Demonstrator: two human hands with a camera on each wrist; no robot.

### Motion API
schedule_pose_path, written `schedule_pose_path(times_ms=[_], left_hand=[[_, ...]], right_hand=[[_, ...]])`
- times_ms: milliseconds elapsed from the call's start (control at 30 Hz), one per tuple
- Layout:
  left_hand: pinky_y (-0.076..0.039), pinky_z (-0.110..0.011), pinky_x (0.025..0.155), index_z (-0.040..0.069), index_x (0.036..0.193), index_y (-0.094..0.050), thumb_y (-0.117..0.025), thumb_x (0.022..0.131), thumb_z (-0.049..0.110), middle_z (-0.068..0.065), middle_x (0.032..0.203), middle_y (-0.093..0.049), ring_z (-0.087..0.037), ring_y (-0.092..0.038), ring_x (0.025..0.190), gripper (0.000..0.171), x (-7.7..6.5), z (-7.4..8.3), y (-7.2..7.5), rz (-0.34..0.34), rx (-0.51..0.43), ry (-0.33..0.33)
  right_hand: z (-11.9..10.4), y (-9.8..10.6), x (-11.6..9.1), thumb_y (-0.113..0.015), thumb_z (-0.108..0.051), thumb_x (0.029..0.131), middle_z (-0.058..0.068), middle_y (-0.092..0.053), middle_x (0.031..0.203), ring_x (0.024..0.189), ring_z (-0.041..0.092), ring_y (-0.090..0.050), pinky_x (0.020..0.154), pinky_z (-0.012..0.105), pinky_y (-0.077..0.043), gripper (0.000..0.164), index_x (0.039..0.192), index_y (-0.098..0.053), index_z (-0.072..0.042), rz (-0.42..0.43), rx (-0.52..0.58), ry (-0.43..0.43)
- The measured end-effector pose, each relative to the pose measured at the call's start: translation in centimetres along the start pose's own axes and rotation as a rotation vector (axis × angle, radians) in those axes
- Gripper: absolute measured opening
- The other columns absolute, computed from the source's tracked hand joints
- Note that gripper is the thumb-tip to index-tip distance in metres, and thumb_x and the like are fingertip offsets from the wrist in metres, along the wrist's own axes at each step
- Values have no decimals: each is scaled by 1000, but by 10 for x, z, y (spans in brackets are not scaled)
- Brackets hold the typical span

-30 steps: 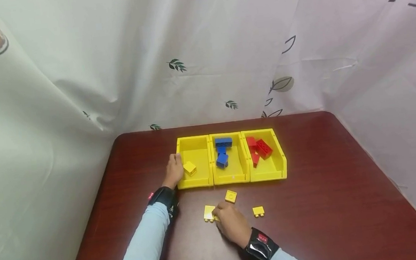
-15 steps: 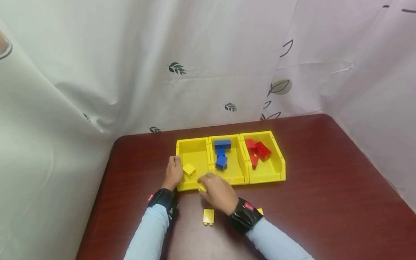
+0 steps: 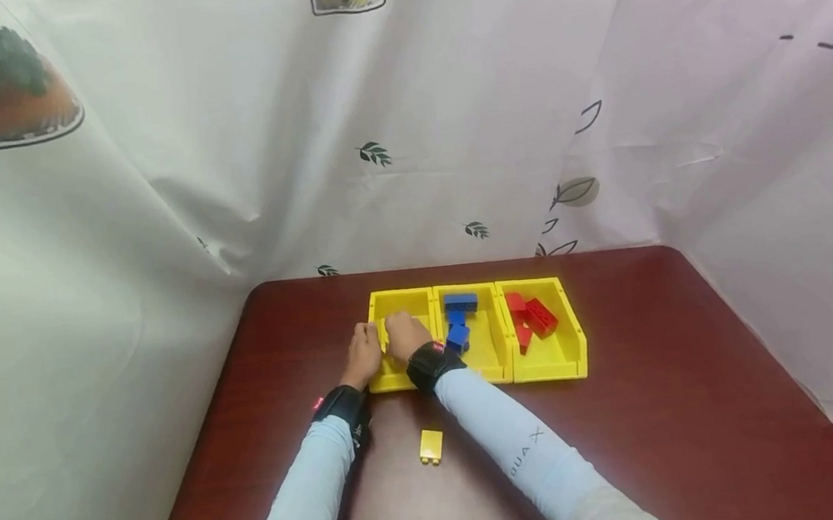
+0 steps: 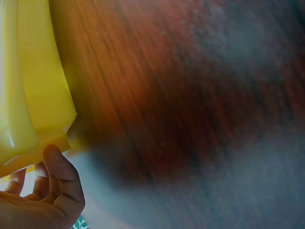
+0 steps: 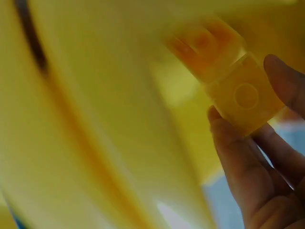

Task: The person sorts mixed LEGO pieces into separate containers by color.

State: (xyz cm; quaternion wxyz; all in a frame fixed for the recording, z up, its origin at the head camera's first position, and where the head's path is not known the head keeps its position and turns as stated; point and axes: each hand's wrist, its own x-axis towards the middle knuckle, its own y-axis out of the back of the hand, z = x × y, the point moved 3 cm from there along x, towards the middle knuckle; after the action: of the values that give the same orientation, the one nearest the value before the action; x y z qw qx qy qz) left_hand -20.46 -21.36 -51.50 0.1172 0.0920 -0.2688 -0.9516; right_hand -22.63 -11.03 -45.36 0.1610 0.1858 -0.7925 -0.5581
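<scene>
Pinching one held yellow block (image 5: 247, 98) between thumb and fingers, your right hand (image 3: 407, 334) is inside the left bin (image 3: 401, 301), and a second yellow block (image 5: 205, 47) lies just beyond it in your right wrist view. Your left hand (image 3: 362, 356) grips that same bin's outer side wall, thumb on one face and fingers on the other, as your left wrist view shows. You have three yellow bins in one row, side by side: besides the left one, the middle bin (image 3: 491, 351) carries at least three blue blocks (image 3: 461, 302), partly overlapping, so you cannot tell the exact number, and the right bin (image 3: 562, 346) carries three red blocks (image 3: 541, 317), close together. One loose yellow block (image 3: 431, 444) sits on the table (image 3: 665, 412), in front of the bins and between your two forearms, its two visible studs pointing toward you. You wear two black wristbands (image 3: 434, 365), one per wrist, over two pale blue sleeves (image 3: 508, 427). Behind the table hangs a white cloth (image 3: 444, 81) printed with leaves and two potted plants
</scene>
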Motion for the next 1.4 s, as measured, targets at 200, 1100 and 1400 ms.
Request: schedule_pose_path(times_ms=[200, 1100, 1400], left_hand=[[-44, -45, 88, 2, 126, -43, -25, 107, 38, -20, 112, -53, -34, -53, 100, 44, -3, 2, -4, -10, -9, 24], [-44, -45, 87, 1, 126, -42, -25, 107, 37, -20, 109, -52, -35, -52, 99, 44, 0, -2, -2, -4, -8, 23], [-44, -49, 90, 0, 127, -43, -23, 107, 36, -24, 119, -54, -37, -53, 104, 46, -1, 3, 0, -2, -8, 1]], right_hand=[[8, -17, 1, -70, -11, 87, 8, -69, 78, 65, 20, -63, 60, 27, -50, 10, 93, -73, -3, 35, -16, -11], [-1, -14, -7, -70, -16, 88, 9, -68, 75, 65, 22, -66, 60, 29, -55, 15, 95, -73, -3, 35, -97, -1], [-13, 31, -37, -72, -19, 86, 13, -66, 125, 111, 28, -65, 90, 41, -56, 41, 124, -66, -7, 29, 1, 58]])
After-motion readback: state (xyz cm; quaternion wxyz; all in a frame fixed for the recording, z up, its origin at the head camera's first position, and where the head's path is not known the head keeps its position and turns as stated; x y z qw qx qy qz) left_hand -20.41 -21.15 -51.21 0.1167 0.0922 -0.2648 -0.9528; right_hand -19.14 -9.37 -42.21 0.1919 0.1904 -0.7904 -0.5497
